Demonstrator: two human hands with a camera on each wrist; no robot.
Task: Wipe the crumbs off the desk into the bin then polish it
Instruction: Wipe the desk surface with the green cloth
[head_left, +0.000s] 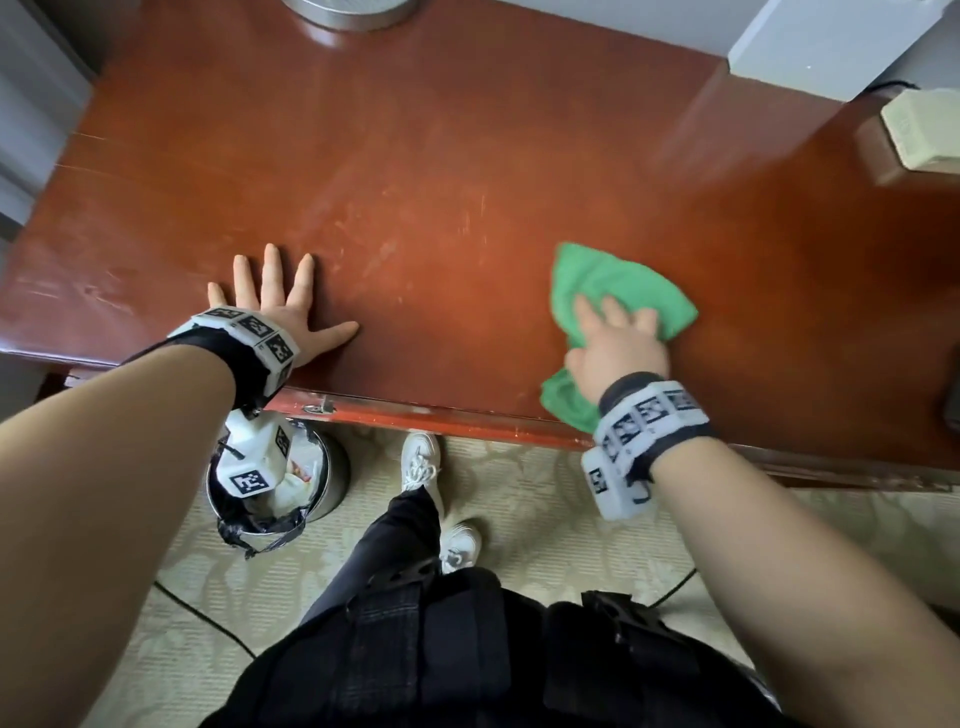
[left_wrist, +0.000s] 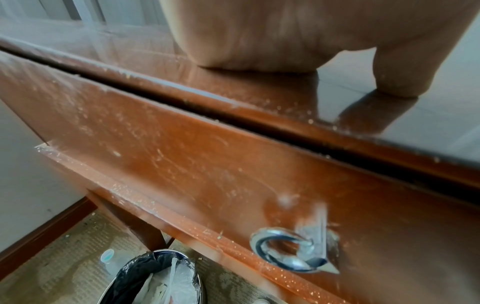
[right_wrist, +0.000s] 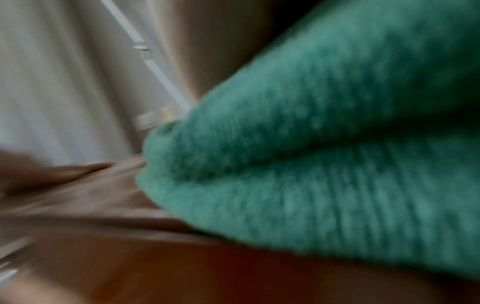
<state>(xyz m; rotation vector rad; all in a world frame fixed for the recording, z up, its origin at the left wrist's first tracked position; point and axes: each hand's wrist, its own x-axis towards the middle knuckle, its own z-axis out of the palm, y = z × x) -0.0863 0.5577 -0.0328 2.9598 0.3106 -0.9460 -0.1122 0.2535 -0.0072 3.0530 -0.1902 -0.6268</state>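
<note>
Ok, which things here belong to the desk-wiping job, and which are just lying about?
Part of the job:
green cloth, gripped by the right hand
desk, left hand flat on it
bin on the floor below

Lying about:
metal base
beige block
floor cable

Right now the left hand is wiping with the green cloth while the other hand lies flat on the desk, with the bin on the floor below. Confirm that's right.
Not quite: the hands are swapped. The head view shows the right hand gripping the green cloth on the desk, while the left hand lies flat with fingers spread. The bin does stand on the floor below the desk edge.
</note>
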